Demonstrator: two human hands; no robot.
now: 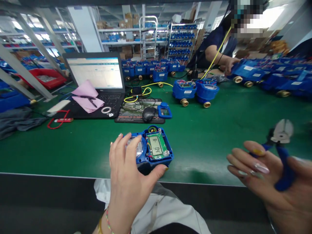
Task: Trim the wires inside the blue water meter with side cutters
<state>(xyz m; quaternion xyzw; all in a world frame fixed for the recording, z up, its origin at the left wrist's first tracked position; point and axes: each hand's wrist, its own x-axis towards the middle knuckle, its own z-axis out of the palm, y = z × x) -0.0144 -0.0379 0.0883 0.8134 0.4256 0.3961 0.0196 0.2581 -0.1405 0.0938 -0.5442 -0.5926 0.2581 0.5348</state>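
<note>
1. Green workbench (pixel 219 130): laptop (pixel 95 74) at far left; two blue meters with brass fittings (pixel 184 91) past the mat, right of the mouse (pixel 149 113).
2. Open blue meter (pixel 143 157): on bench, near edge, in front of the wearer. Long axis roughly left-right — round dial at left, circuit board box at right.
3. Left hand (pixel 128 169): on the meter, so the nearer one. Fingers spread and curved over the dial end, thumb at the near right corner; has hold of it against the bench.
4. Right hand (pixel 270 185): well apart, meter lies off to its left across bare bench. Palm up, fingers half curled around diagonal cutters (pixel 284 136).
5. Cutters: head points away from the wearer, not at the meter. Blurred — can't call the jaw gap.
6. LCD (pixel 155 145): on the board, characters turned sideways.
</note>
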